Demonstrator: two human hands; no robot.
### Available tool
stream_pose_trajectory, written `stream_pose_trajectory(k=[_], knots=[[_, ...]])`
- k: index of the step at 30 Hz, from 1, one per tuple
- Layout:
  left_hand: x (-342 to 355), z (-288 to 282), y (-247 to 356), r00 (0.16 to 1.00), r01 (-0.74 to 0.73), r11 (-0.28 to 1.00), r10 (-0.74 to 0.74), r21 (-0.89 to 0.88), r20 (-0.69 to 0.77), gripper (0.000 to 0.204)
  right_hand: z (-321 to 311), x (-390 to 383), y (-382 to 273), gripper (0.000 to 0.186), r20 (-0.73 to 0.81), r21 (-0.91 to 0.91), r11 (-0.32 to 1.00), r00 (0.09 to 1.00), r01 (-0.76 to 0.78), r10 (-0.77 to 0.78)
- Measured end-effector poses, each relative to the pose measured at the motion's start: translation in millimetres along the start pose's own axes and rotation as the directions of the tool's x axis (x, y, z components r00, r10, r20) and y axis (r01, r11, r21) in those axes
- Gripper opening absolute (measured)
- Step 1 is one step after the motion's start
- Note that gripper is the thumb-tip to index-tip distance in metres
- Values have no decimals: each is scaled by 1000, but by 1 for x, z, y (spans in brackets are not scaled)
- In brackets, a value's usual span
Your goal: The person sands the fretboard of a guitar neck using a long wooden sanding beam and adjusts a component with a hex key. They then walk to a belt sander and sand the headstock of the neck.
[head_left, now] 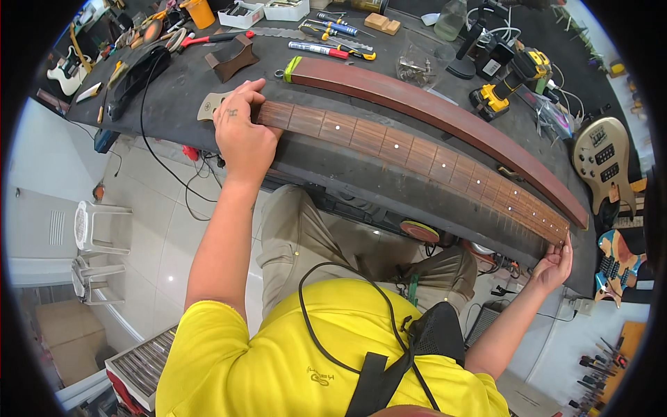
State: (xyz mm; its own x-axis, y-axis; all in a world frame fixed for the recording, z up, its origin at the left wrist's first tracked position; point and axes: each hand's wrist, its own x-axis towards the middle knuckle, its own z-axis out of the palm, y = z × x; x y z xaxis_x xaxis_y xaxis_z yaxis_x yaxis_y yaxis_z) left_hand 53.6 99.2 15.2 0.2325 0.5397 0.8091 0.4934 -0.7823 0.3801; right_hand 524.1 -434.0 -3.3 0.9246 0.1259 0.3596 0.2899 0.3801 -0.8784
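A guitar neck [421, 156] with a dark wooden fretboard and pale dot inlays spans the near side of the workbench, fretboard up. My left hand [246, 135] is wrapped round its headstock end, where the cream headstock [208, 108] shows past my fingers. At the opposite end, my right hand [553, 267] grips the neck's tip between thumb and fingers. Just beyond the neck lies a long reddish-brown bar [424, 108] with a yellow-green end. I cannot tell whether the neck rests on the bench or is slightly lifted.
A dark wooden neck rest [233, 58], a red marker [318, 49] and screwdrivers [336, 28] lie farther back. A yellow-black cordless drill [511, 83] stands at the back right. Guitar bodies [603, 163] line the right side. A black cable [143, 115] hangs over the bench's left edge.
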Motion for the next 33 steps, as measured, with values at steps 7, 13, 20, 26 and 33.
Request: stream_pose_trajectory(k=[7, 13, 20, 26, 33], knots=[[1, 0, 2, 1000, 0, 1000, 0, 6, 16, 43, 5, -3, -2, 46, 9, -7, 1000, 1000, 3, -3], [0, 2, -1, 1000, -17, 1000, 17, -10, -6, 43, 6, -5, -1, 45, -10, 6, 1000, 1000, 19, -19], [0, 3, -1, 999, -25, 1000, 24, -17, -34, 46, 8, -9, 0, 43, -1, 43, 997, 998, 62, -62], [-1, 2, -4, 996, -81, 997, 82, 18, -43, 49, 8, -10, -1, 42, 36, 51, 996, 997, 73, -75], [-1, 2, -2, 993, -102, 993, 104, 51, -51, 55, 10, -12, -1, 41, 43, 70, 994, 995, 82, -85]])
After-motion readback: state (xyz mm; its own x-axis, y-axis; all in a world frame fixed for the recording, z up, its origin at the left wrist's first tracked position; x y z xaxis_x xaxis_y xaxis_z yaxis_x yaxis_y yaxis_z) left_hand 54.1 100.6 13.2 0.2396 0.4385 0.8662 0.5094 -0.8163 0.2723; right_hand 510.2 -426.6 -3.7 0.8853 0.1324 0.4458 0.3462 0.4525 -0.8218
